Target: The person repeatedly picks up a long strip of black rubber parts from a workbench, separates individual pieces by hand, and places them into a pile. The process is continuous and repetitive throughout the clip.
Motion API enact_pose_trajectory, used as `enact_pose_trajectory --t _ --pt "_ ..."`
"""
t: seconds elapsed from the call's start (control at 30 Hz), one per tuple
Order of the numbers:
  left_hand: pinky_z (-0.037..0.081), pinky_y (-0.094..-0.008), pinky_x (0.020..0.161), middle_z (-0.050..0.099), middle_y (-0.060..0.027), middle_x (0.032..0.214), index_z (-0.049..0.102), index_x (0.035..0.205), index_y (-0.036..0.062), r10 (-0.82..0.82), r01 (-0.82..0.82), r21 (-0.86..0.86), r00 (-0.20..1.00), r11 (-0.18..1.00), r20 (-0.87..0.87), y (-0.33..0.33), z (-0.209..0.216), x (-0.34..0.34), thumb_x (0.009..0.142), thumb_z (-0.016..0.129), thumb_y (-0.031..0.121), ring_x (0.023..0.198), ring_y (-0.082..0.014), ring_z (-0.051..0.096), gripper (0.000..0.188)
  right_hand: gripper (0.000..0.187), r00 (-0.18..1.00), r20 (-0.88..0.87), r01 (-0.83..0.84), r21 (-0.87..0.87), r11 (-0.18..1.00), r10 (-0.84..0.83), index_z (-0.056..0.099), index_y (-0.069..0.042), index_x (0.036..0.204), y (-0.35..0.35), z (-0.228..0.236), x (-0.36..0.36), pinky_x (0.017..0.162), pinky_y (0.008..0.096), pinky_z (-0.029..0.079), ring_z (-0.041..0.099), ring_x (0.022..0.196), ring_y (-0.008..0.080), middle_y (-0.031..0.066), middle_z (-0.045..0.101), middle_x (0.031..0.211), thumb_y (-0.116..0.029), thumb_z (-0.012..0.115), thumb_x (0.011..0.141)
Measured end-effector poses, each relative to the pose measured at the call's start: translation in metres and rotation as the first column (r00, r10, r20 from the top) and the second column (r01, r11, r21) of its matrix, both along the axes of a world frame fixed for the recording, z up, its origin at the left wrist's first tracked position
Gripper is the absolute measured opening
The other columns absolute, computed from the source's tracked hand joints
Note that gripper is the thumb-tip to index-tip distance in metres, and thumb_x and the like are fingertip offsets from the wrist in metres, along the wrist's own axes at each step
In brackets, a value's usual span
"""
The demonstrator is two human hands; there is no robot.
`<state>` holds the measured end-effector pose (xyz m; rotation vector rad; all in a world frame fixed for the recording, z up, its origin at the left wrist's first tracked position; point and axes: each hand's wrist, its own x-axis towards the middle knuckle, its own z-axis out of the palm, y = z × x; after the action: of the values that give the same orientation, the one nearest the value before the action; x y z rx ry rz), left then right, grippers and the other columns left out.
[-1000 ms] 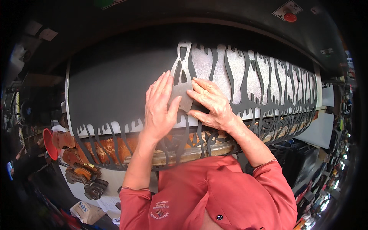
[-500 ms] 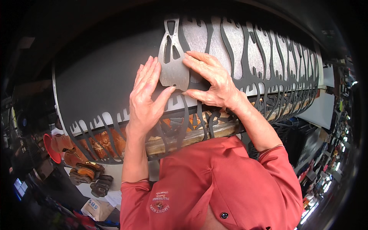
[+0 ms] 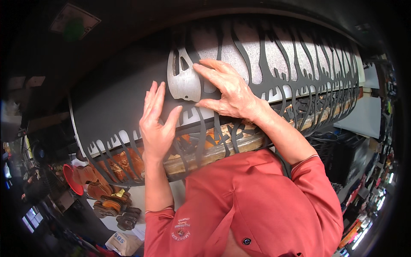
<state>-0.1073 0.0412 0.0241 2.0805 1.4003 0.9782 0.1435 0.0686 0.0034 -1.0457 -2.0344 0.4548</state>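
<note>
A flat metal plate is lying on a black sheet in front of the person, its broad end facing the body and a small hole showing near that lower edge. Narrow openings are piercing its upper part, though the far end is sinking into shadow and its outline there is hard to make out. The left hand is hovering to the left of the plate and just clear of it, its grip spread apart with the thumb pointing away from the fingers. The right hand is reaching in from the other side, its grip also spread apart: the fingertips are meeting or nearly meeting the plate's right edge, and the thumb is pointing to its lower right corner. To the right, the sheet is showing rows of long, wavy cutouts, and the pale tabletop is appearing through them. Dark strips of the same sheet are hanging over the front edge, in front of a worn brown surface. The person is wearing a red shirt. At lower left, brown and dark pieces are lying heaped near a paper bag.
</note>
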Motion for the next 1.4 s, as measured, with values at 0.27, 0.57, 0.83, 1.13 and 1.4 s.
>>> enact_pose_trajectory --t 0.27,0.57,0.83,1.13,1.4 --pt "0.055 -0.0449 0.104 0.076 -0.02 0.125 0.071 0.131 -0.0013 0.056 -0.067 0.105 0.992 0.992 0.109 -0.058 -0.008 -0.002 0.091 0.075 -0.005 0.116 -0.0352 0.072 0.04 0.08 0.999 0.031 0.009 -0.014 1.0 -0.008 0.058 -0.002 0.148 0.002 -0.006 -0.001 0.11 0.0515 0.051 0.06 0.132 0.0461 0.0258 0.062 0.145 -0.036 0.09 0.084" --pt "0.049 -0.0403 0.07 0.073 -0.0094 0.087 0.075 0.103 0.0032 0.072 -0.057 0.305 0.997 0.951 -0.038 -0.127 -0.05 0.017 0.084 0.083 -0.002 0.078 -0.0284 0.069 0.021 0.043 0.986 -0.149 0.09 0.095 0.991 -0.075 0.07 0.002 0.123 -0.049 0.009 0.015 0.092 0.0457 0.058 0.069 0.106 0.0404 0.0189 0.074 0.115 -0.006 0.087 0.084" --pt "0.049 -0.0394 0.069 0.071 -0.0087 0.083 0.071 0.1 0.0045 0.119 -0.108 0.386 0.993 0.916 -0.006 -0.119 -0.057 0.016 0.084 0.081 -0.006 0.073 -0.0287 0.068 0.022 0.023 0.942 -0.27 0.254 0.185 0.949 -0.199 0.073 -0.002 0.108 -0.057 0.009 -0.014 0.078 0.0428 0.059 0.074 0.086 0.0341 0.0147 0.075 0.097 -0.006 0.081 0.087" --pt "0.056 -0.0516 0.08 0.075 -0.0176 0.094 0.074 0.103 0.0067 0.246 -0.225 0.294 0.969 0.929 -0.037 -0.101 -0.078 0.017 0.092 0.071 0.016 0.089 -0.0429 0.071 0.015 0.037 0.919 -0.095 -0.264 0.574 0.775 0.383 0.063 0.001 0.124 -0.057 0.109 -0.146 0.084 0.0461 0.058 0.065 0.101 0.0369 0.0193 0.064 0.111 -0.009 0.076 0.091" --pt "0.053 -0.046 0.081 0.076 -0.0134 0.086 0.075 0.089 0.0048 0.205 -0.196 0.302 0.979 0.933 0.004 -0.103 -0.066 0.014 0.09 0.075 0.016 0.085 -0.0331 0.072 0.011 0.014 0.973 -0.217 -0.057 0.113 0.992 0.081 0.071 0.002 0.111 -0.093 0.054 -0.1 0.076 0.0321 0.057 0.07 0.081 0.0194 0.0121 0.072 0.093 -0.007 0.071 0.101"
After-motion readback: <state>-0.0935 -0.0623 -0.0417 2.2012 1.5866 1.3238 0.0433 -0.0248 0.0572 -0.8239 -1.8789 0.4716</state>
